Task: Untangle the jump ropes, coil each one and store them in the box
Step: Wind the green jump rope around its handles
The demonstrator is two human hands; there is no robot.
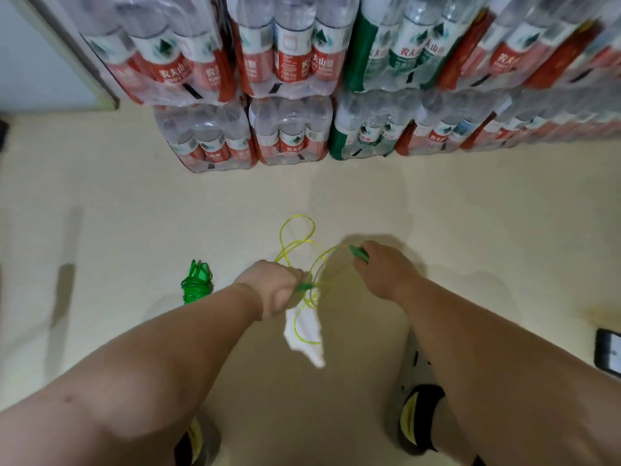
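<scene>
Two bare hands work a thin, translucent yellow-green plastic jump rope (297, 230) above a pale cream floor (134, 203). The left hand (274, 287) is curled into a fist, fingers (292, 275) closed around one green handle (304, 286) of that rope, with a crumpled white cloth or paper (307, 334) hanging just below the fist (whether the fist also grips it, I cannot tell). The right hand (381, 267) sits to the right of the left hand, slightly farther from the body, its fingers wrapped around the rope's other green handle (359, 253), whose tip pokes out toward the left hand. Between and beyond the two hands the rope hangs in several loose loops, one trailing down across the white cloth.

To the left of the left hand, on the floor, lies a second, darker green jump rope (196, 283), already wound into a tight coil. Well beyond the left hand, shrink-wrapped packs of water bottles (289, 62) with red and green labels stand stacked along the wall. Close to the body, below the forearms, dark shoes with yellow trim (416, 412) show. A dark flat object (609, 351) lies at the far right of the floor.
</scene>
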